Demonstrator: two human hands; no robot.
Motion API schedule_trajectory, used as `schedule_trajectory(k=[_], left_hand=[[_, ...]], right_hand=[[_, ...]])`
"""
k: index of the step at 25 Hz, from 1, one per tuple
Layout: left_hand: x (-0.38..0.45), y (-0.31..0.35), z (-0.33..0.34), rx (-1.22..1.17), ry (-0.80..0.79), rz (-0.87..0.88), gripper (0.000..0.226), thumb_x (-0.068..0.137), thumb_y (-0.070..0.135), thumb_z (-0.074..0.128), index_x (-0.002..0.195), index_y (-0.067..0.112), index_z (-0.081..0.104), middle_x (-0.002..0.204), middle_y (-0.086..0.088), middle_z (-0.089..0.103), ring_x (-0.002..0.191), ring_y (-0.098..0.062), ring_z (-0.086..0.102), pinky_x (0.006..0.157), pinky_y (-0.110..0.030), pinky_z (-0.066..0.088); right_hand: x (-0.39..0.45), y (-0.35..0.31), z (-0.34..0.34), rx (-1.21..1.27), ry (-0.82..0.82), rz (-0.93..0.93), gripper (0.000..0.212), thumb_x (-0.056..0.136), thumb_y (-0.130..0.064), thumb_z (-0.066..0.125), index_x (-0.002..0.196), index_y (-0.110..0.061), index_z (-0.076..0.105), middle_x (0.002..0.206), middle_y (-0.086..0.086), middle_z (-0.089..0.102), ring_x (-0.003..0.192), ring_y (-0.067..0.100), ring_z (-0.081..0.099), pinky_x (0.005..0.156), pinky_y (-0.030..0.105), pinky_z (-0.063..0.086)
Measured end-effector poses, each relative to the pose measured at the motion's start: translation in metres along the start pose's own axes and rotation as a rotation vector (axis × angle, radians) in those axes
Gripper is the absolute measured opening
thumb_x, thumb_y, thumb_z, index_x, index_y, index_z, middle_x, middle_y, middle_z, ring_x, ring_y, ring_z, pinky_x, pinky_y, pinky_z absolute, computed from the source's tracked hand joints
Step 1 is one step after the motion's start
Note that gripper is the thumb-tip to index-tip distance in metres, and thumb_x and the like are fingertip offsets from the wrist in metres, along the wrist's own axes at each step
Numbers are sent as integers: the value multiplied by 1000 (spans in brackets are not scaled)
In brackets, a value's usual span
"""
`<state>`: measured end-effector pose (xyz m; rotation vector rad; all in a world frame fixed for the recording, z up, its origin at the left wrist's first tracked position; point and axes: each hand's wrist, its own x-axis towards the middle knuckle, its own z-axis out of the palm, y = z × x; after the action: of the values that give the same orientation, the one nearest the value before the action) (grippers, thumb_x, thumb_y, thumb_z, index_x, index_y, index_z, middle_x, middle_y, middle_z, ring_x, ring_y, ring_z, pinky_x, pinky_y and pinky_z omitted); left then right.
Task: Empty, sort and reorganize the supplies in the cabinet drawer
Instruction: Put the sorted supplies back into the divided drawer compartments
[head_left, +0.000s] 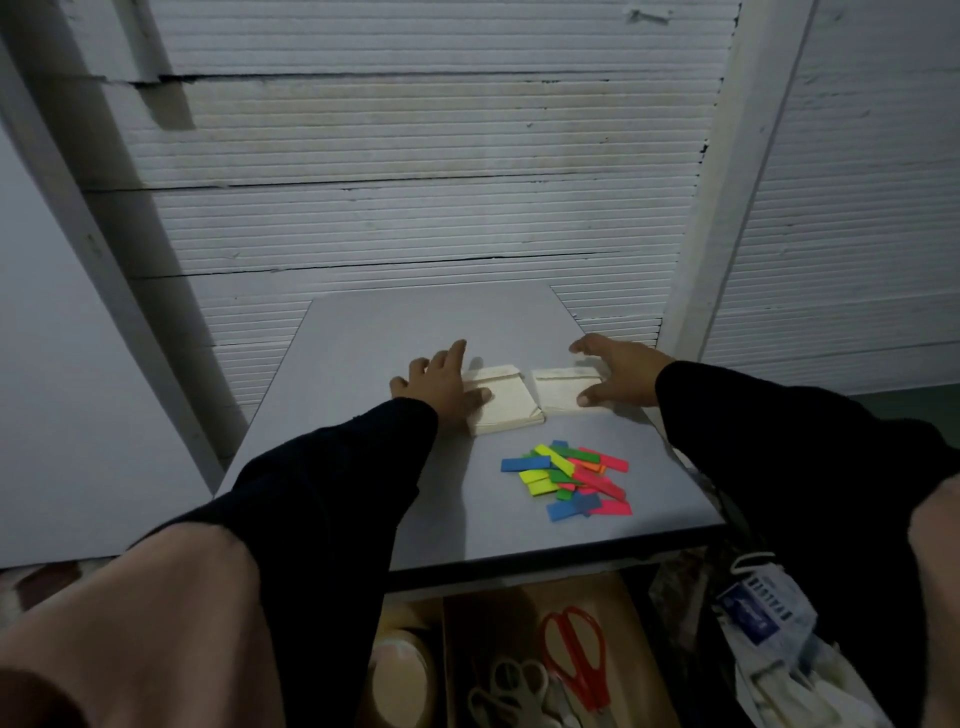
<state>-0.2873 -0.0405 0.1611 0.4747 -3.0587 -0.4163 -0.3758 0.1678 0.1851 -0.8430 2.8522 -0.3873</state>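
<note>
Single view, head-mounted on the person, wide-angle. It looks forward and steeply down over a grey cabinet top (363, 415), which fills the middle of the frame at close range. Both sleeved arms enter from the near edge. A ribbed white wall (415, 182) closes the far side. An open drawer (519, 649) shows at the near bottom edge. Straight lines bow toward the frame's sides.

We take this for a storeroom or workshop corner: bare ribbed wall panels (415, 218), a grey counter (374, 332), an open drawer (519, 649) holding scissors (576, 654).
</note>
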Motion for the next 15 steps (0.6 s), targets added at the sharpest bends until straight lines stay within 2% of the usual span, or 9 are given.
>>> schedule_trajectory(k=[2, 4, 5, 7, 9, 11, 12, 15], left_hand=[[10, -1, -4, -3, -78, -44, 78, 87, 57, 52, 148, 22, 18, 152, -5, 29, 139, -30, 25, 110, -49, 20], [17, 0, -11, 54, -106, -69, 80, 83, 60, 56, 145, 19, 27, 147, -8, 34, 136, -31, 30, 111, -49, 23], [18, 3, -15, 87, -132, -71, 79, 82, 60, 57, 144, 17, 32, 145, -12, 35, 134, -32, 31, 111, -46, 25], [17, 7, -21, 60, -155, -83, 79, 81, 54, 62, 141, 11, 35, 142, -17, 34, 131, -33, 34, 108, -39, 30], [15, 8, -22, -111, -105, -118, 83, 77, 43, 72, 139, 6, 32, 141, -18, 29, 129, -34, 37, 105, -38, 35], [11, 9, -21, -333, -35, -150, 84, 73, 27, 79, 136, 2, 30, 140, -18, 29, 126, -36, 41, 101, -45, 42], [8, 8, -22, -442, -17, -163, 81, 72, 20, 81, 133, 2, 31, 139, -18, 32, 125, -37, 42, 98, -48, 45], [-7, 6, -34, -782, 26, -185, 63, 72, -2, 77, 118, 2, 35, 132, -18, 41, 119, -37, 48, 84, -57, 51]], right_hand=[[9, 0, 1, 63, -95, 17, 87, 82, -28, 71, 149, -18, 16, 152, 8, 31, 137, 25, 35, 108, 28, 28], [16, -1, -1, 126, -168, 38, 92, 83, -26, 70, 150, -15, 8, 153, 10, 29, 139, 23, 32, 111, 27, 24], [17, -1, -2, 107, -177, 50, 91, 83, -27, 70, 150, -15, 10, 151, 11, 32, 138, 24, 33, 111, 27, 25], [18, 1, -5, -30, -145, 68, 83, 79, -36, 72, 146, -15, 27, 144, 12, 41, 132, 27, 39, 107, 30, 31], [15, 2, -8, -49, -102, 92, 65, 73, -39, 77, 126, -12, 50, 128, 13, 50, 114, 25, 49, 89, 30, 42], [11, 1, -9, 135, -36, 107, 43, 72, -26, 80, 100, -13, 51, 108, 9, 52, 96, 20, 49, 65, 26, 41], [7, -1, -9, 243, -5, 123, 38, 73, -18, 80, 92, -13, 47, 103, 8, 50, 93, 20, 48, 60, 24, 39], [-3, -5, -8, 471, 128, 182, 33, 75, -4, 75, 83, -14, 45, 101, 11, 49, 91, 22, 50, 63, 30, 46]])
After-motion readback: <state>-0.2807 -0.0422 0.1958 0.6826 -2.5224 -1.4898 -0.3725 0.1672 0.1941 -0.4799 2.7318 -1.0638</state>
